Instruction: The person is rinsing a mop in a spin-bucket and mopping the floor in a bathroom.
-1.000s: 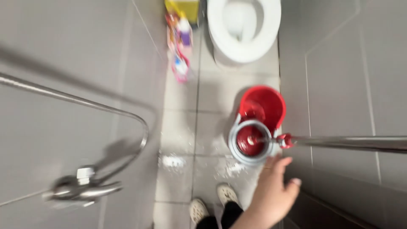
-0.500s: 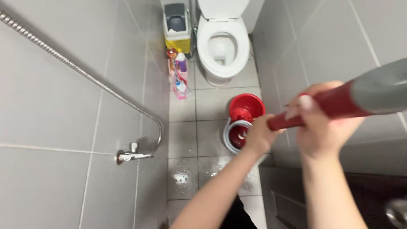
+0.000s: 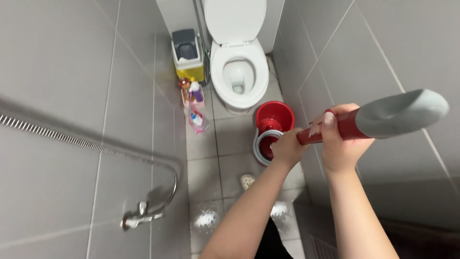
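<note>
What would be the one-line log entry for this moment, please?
left hand: grips red mop handle | right hand: grips handle higher | red mop bucket: on floor beside toilet, seat up

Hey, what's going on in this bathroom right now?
A person stands in a grey-tiled bathroom, both hands on a mop handle, red with a grey end. The left hand grips lower, the right hand higher. The handle runs down into a red spin mop bucket on the floor beside the open toilet.

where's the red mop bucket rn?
Head view, centre: the red mop bucket sits on the tiled floor just in front of the toilet, beyond the left hand.
</note>
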